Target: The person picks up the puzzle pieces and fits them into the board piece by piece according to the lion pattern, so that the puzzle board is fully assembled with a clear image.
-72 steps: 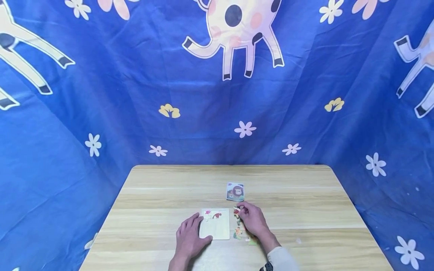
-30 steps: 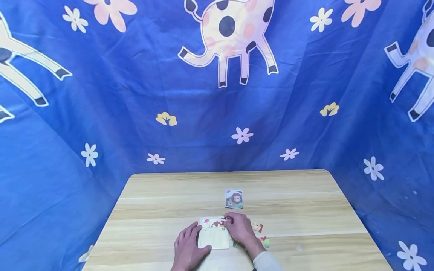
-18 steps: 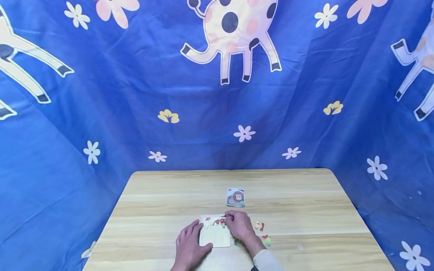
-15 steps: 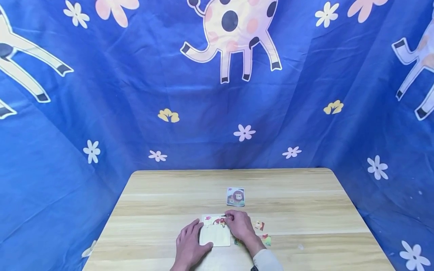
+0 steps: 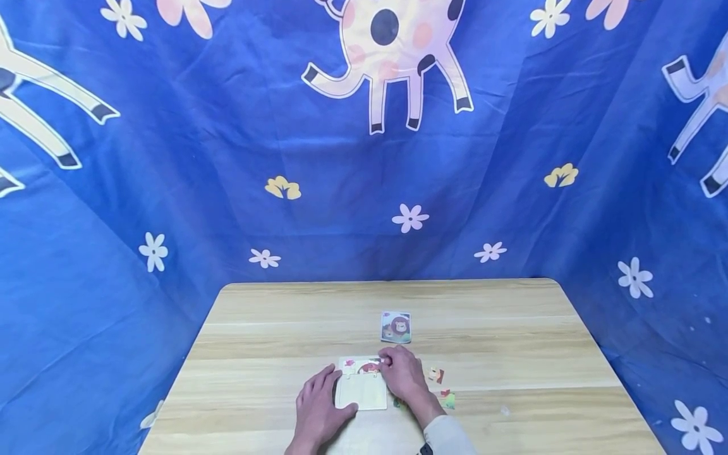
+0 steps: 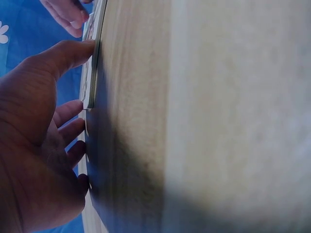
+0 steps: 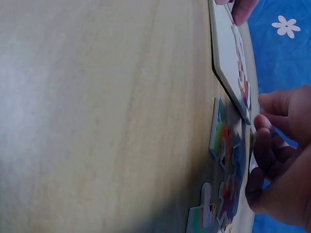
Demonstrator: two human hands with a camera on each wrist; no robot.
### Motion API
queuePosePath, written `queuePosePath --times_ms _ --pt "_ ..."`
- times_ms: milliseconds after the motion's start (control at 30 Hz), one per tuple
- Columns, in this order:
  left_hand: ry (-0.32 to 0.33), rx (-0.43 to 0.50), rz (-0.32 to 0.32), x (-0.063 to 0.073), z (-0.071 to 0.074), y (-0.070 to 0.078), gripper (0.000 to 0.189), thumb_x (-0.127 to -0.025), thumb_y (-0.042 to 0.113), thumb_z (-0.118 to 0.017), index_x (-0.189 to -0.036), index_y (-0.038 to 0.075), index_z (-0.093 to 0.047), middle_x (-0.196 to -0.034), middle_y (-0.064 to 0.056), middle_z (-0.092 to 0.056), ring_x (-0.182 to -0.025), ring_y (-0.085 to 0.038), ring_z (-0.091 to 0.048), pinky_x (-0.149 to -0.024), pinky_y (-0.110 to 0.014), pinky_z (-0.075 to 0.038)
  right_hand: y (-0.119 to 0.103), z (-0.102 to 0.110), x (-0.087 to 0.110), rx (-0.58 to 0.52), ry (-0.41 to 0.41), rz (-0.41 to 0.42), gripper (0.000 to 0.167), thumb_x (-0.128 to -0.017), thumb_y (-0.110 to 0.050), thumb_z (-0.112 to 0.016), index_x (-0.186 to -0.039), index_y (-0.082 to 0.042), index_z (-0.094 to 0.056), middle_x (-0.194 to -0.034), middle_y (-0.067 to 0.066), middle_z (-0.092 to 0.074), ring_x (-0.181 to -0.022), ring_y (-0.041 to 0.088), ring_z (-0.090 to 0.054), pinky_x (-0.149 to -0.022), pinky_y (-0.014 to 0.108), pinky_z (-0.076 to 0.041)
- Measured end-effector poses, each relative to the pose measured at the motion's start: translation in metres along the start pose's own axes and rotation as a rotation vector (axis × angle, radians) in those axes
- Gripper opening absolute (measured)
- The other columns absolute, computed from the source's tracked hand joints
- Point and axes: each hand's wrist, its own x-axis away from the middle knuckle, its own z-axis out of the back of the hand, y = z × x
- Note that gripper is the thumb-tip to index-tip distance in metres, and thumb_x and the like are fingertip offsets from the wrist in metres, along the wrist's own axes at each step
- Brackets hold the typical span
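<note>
A pale puzzle board (image 5: 361,393) lies on the table with several pieces along its far edge, one carrying a pink leaf (image 5: 349,363) and another a reddish-brown patch. My left hand (image 5: 321,407) lies round its left side, thumb (image 6: 80,50) against the near edge, fingers fairly straight at the side. At the far right corner my right hand (image 5: 402,373) has thumb and index fingertips close together on a dark-marked puzzle piece (image 5: 374,362); most of that piece is hidden by the fingers. The right wrist view shows the other fingers curled.
Loose puzzle pieces lie right of the board: a tan and brown one (image 5: 435,375), a green and red one (image 5: 447,399), and a greenish one (image 5: 398,402) partly under the right hand. A lion picture card (image 5: 395,327) lies beyond. Blue printed cloth (image 5: 335,234) hangs behind the table.
My right hand has carried a puzzle piece from the loose group leftward to the board's far right corner, then stayed there with small shifts. The left hand has kept its place at the board.
</note>
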Motion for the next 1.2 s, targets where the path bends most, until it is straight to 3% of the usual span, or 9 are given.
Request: queuePosePath --times_ms 200,400,600,933,1067,1200 --pt "-0.001 0.009 0.002 0.001 0.002 0.000 0.077 -0.066 0.047 -0.079 -0.130 0.012 -0.056 -0.147 -0.006 -0.046 -0.131 -0.035 -0.040 -0.107 -0.062 -0.030 -0.002 -0.005 0.001 0.097 0.028 0.122 0.022 -0.084 -0.034 -0.072 -0.105 -0.026 -0.073 -0.090 -0.010 -0.056 -0.083 0.008 -0.050 -0.073 0.028 -0.037" --pt "-0.002 0.009 0.001 -0.001 0.002 0.000 0.076 -0.066 0.046 -0.079 -0.130 0.012 -0.057 -0.147 -0.007 -0.046 -0.131 -0.035 -0.040 -0.107 -0.062 -0.030 -0.003 -0.006 0.000 0.194 0.019 0.144 0.024 -0.086 -0.042 -0.068 -0.103 -0.027 -0.074 -0.089 -0.010 -0.052 -0.084 0.009 -0.047 -0.069 0.026 -0.034" --pt "-0.006 0.001 0.004 -0.003 0.002 -0.001 0.077 -0.066 0.047 -0.079 -0.131 0.013 -0.056 -0.147 -0.007 -0.046 -0.132 -0.035 -0.040 -0.108 -0.063 -0.030 -0.008 -0.003 -0.002 0.275 -0.014 0.173 0.024 -0.084 -0.035 -0.070 -0.104 -0.024 -0.074 -0.093 -0.007 -0.058 -0.086 0.013 -0.053 -0.069 0.028 -0.038" --pt "-0.008 0.012 0.003 -0.004 0.005 0.000 0.077 -0.066 0.046 -0.079 -0.131 0.013 -0.056 -0.148 -0.006 -0.046 -0.132 -0.035 -0.039 -0.108 -0.063 -0.030 -0.012 -0.002 -0.004 0.338 -0.002 0.201 0.019 -0.081 -0.035 -0.073 -0.097 -0.025 -0.076 -0.089 -0.008 -0.060 -0.082 0.014 -0.058 -0.067 0.030 -0.042" --pt "-0.004 0.012 0.002 -0.004 0.006 -0.001 0.077 -0.065 0.045 -0.079 -0.131 0.012 -0.056 -0.147 -0.006 -0.046 -0.132 -0.035 -0.040 -0.108 -0.063 -0.030 -0.013 -0.002 -0.005 0.353 -0.038 0.200 0.031 -0.079 -0.035 -0.072 -0.107 -0.022 -0.072 -0.097 -0.002 -0.062 -0.090 0.018 -0.060 -0.072 0.034 -0.048" --pt "-0.002 0.019 -0.003 -0.004 0.006 -0.001 0.077 -0.066 0.045 -0.079 -0.131 0.011 -0.056 -0.147 -0.007 -0.046 -0.131 -0.035 -0.040 -0.108 -0.063 -0.030 -0.013 0.000 -0.005 0.296 -0.085 0.183 0.044 -0.076 -0.034 -0.076 -0.115 -0.017 -0.069 -0.102 0.001 -0.060 -0.091 0.019 -0.060 -0.081 0.037 -0.052"
